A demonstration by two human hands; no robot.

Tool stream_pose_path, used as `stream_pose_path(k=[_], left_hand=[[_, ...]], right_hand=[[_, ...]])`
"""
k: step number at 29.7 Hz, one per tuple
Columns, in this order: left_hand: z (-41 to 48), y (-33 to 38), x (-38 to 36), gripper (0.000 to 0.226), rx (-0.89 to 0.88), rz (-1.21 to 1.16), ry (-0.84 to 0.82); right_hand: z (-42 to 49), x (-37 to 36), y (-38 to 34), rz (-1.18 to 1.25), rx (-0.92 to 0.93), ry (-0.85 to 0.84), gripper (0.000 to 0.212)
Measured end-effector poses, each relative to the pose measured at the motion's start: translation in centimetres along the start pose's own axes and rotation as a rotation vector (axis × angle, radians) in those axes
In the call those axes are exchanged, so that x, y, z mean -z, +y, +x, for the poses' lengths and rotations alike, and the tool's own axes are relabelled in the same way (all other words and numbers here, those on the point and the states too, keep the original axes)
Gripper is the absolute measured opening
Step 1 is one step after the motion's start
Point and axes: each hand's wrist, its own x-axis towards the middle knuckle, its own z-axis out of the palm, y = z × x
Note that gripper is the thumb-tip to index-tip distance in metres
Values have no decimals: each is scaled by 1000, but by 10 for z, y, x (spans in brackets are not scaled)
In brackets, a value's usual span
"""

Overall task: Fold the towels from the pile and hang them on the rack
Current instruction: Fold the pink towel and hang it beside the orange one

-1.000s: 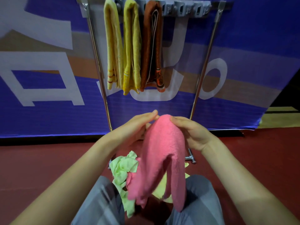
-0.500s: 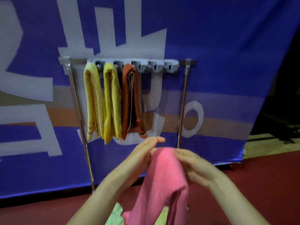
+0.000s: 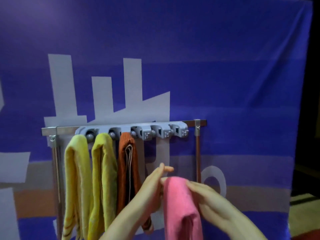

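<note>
The left grip (image 3: pixel 152 189) is opened out. Its fingers (image 3: pixel 166 169) are straight and point up and to the right, with the palm side flat against the left face of the pink towel (image 3: pixel 180 207). Its thumb is lost in blur near the top of the fold. The right grip (image 3: pixel 213 203) lies over the towel's right shoulder with the fingers lightly bent round the cloth. Its thumb is hidden behind the hand, so how deep the hold goes cannot be seen. Both hands are smeared by motion, and both forearms run out at the bottom edge.

The pink towel is folded over into a narrow hanging loop and held between the two hands in the air, in front of the rack (image 3: pixel 52 131) and below its bar. Its lower end is cut off by the frame.

On the rack, a grey clamp strip (image 3: pixel 183 126) carries three towels side by side. From the left they are a yellow towel (image 3: pixel 76 179), a second yellow towel (image 3: pixel 103 175) and an orange towel (image 3: pixel 125 167), whose bottom is partly covered by the left forearm. The tails of the yellow towels leave the picture. Three bare clamps (image 3: pixel 164 133) sit to the right of the orange towel, above the pink one. A blue banner (image 3: pixel 225 75) with pale shapes fills the background.
</note>
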Motion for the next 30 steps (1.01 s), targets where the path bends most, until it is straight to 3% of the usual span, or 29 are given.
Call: stream_pose_path(k=[2,6,9,13,20,25,28,30], left_hand=[[33,17,8,36,-74,19,38],[74,44,21,42,-207,65,187],[100,51,31,41,-265,74,332],[128,59,42,56,-334,49,480],[156,60,44,43,-355,204,537],[163,37,54,29,-280,282,569],[164,30,52,40,-270,249,550],[168,17,48,66,-239,149,512]], right_hand=[[43,5,-16,-33,-3,19,68],[110,8,-45,-20,-36,83,35],[152,6,-55,-14,-43,152,34],[194,5,-53,0,-25,190,26],[237,12,-44,-35,-32,276,41],[243,16,-22,-15,-49,312,29],[242,12,-16,56,-50,304,30],[235,9,-10,122,-12,289,36]])
